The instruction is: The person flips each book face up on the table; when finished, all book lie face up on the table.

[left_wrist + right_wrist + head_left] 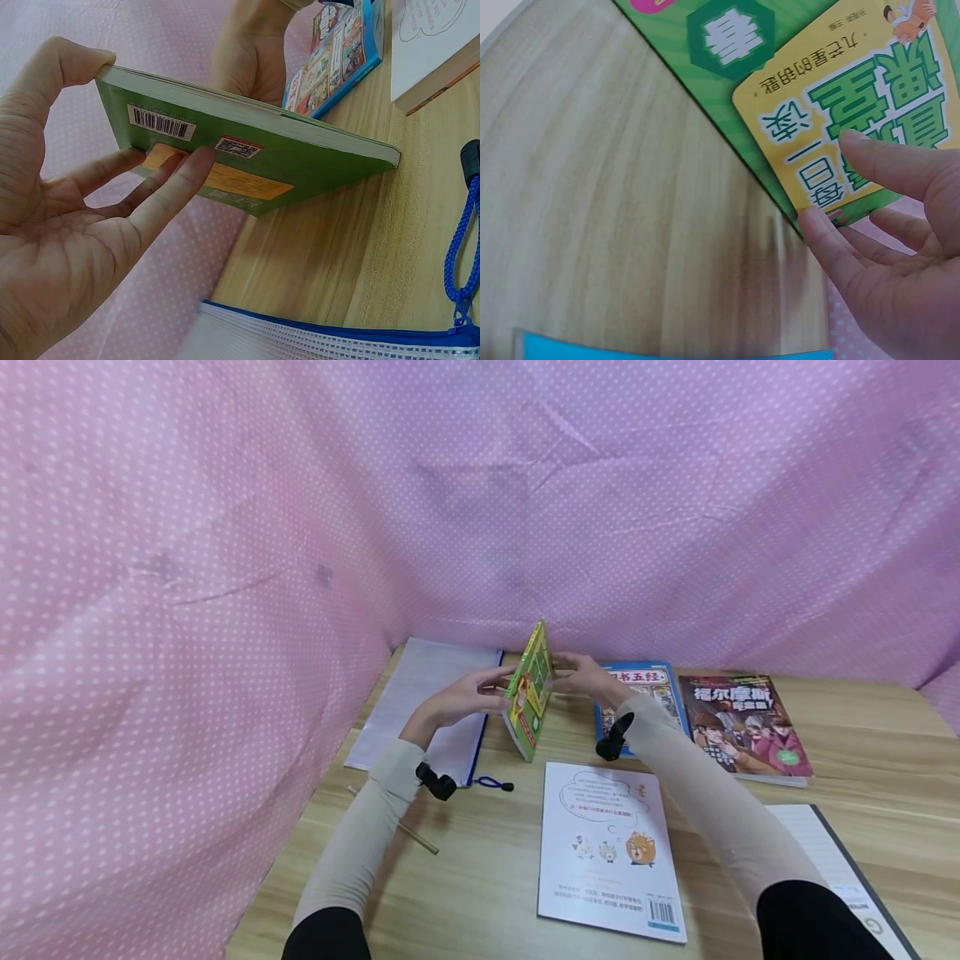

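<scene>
A green book [531, 693] stands on edge, tilted, between my two hands. My left hand [468, 695] holds it from the left: in the left wrist view the thumb [105, 60] lies on the edge of the page block and the fingers spread against the green back cover [202, 135] with its barcode. My right hand [583, 677] grips the far end; in the right wrist view its thumb [885, 157] lies on the yellow-and-green front cover [795, 90] and a finger meets the corner.
At left lies a clear zip pouch [420, 693] with a blue zip pull [491, 782], and a pencil [416, 837]. To the right are a blue book [660, 681], a dark-red comic-style book [742, 727], a white book [607, 868] and a notepad [817, 843]. Pink dotted cloth [480, 527] hangs behind.
</scene>
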Demonstrator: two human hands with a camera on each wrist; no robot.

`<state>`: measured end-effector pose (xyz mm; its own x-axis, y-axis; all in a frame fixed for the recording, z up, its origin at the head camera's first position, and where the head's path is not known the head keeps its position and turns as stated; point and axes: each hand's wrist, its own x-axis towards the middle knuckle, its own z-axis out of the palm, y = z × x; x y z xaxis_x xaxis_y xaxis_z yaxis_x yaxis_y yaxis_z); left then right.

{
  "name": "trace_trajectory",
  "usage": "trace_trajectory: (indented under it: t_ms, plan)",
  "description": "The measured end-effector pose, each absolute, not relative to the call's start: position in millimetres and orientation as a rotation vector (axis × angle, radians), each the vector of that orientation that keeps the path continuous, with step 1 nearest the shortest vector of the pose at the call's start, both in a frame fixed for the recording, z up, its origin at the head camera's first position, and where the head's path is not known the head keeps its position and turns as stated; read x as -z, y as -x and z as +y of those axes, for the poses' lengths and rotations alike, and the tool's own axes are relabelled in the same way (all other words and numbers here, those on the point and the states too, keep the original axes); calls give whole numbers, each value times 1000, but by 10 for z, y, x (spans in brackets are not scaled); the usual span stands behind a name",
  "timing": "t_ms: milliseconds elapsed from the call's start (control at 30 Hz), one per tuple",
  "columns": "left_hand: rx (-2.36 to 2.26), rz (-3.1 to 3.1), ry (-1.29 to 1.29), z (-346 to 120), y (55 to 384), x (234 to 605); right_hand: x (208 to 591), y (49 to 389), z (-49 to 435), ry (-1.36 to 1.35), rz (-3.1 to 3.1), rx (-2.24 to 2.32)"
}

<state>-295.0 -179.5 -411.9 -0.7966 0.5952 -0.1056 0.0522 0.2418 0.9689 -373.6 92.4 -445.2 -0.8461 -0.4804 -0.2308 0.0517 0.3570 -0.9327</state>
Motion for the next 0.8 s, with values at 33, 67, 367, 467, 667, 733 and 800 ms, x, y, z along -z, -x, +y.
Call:
trace_trajectory:
  t_ms: [33,67,367,467,667,733,800]
  plan:
    - [-1587,2062,-591,-1801,2953,4125,4461,3739,918,368,2155,1503]
    - [-1588,2065,-592,-1807,2957,4130,4470,3741,911,361,2157,1502]
    - [-1609,2063,-585,-1883,2978,4205,4539,3753,858,349,2241,1439]
    - [-1627,2050,-564,-1917,2974,4222,4544,3753,840,355,2277,1398]
    - [-1652,2038,-532,-1989,2972,4250,4540,3759,799,367,2267,1412]
    - [-1640,2042,-536,-2010,2976,4265,4557,3764,792,377,2258,1418]
    - [-1632,2038,-537,-2029,2977,4283,4569,3762,784,380,2256,1412]
